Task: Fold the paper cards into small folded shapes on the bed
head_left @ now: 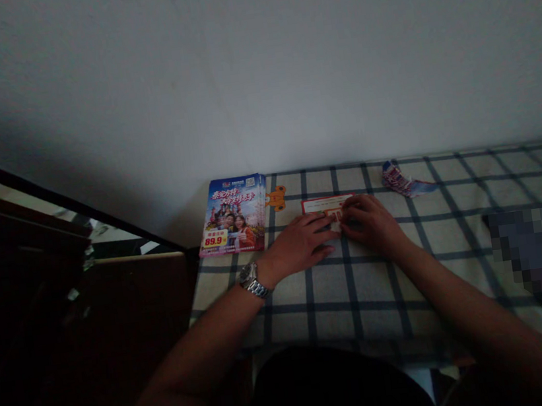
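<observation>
A small red and white printed paper card (327, 203) lies on the checked tablecloth (330, 292) in front of me. My left hand (301, 247) rests flat with its fingers stretched over the card's lower left part. At the card's right end, my right hand (372, 224) has its thumb and fingers bent together in a pinch at an orange and white printed piece (336, 215). The fingers partly cover that piece, and I cannot tell whether it is separate from the card. A metal watch (252, 281) sits on my left wrist.
To the left stands a stack of colourful flyers (233, 216) near the table's edge. An orange bear-shaped item (276, 198) lies beside it. Crumpled printed paper (404, 180) is at the back right. A blurred dark object (541, 260) lies far right. A wall (285, 81) rises behind the table.
</observation>
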The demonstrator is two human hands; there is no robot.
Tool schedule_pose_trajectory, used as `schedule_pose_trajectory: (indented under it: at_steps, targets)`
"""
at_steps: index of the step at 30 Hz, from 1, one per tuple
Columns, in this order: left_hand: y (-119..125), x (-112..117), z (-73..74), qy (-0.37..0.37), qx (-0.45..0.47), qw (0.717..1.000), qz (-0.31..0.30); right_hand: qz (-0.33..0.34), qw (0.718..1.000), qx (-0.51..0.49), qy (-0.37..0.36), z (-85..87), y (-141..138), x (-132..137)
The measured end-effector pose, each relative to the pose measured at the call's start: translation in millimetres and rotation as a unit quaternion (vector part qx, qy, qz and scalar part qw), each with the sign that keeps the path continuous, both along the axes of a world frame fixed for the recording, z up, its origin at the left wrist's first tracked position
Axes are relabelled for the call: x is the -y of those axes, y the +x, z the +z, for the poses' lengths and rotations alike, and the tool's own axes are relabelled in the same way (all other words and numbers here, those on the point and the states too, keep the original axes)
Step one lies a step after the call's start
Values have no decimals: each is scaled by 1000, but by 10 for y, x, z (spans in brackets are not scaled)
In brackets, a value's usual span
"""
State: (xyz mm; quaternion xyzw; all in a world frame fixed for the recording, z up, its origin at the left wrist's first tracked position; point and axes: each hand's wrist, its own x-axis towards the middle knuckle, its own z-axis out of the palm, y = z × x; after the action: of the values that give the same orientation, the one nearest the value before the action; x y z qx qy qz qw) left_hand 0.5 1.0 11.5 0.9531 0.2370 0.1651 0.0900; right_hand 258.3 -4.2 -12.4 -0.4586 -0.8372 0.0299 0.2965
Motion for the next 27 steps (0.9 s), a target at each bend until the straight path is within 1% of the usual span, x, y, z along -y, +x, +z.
schedule_pose_trajectory:
  at_steps: [6,12,17,22,27]
  targets:
    - [2,-2,1,-7,6,1000,-2,-39,999,-9,5,-34,41,-54]
    - [0,-12,-42,-6,-2,1000,0,-75,997,-9,3,-37,61,-74]
    - [-2,-14,-42,-9,-5,1000,-3,-83,996,-18,1,-47,90,-93]
    - [-7,-10,-30,-13,-6,1000,1,-116,993,-17,-6,-60,158,-136]
    - [-10,-20,-55,-9,-3,1000,-5,-140,990,-9,-9,-36,196,-155]
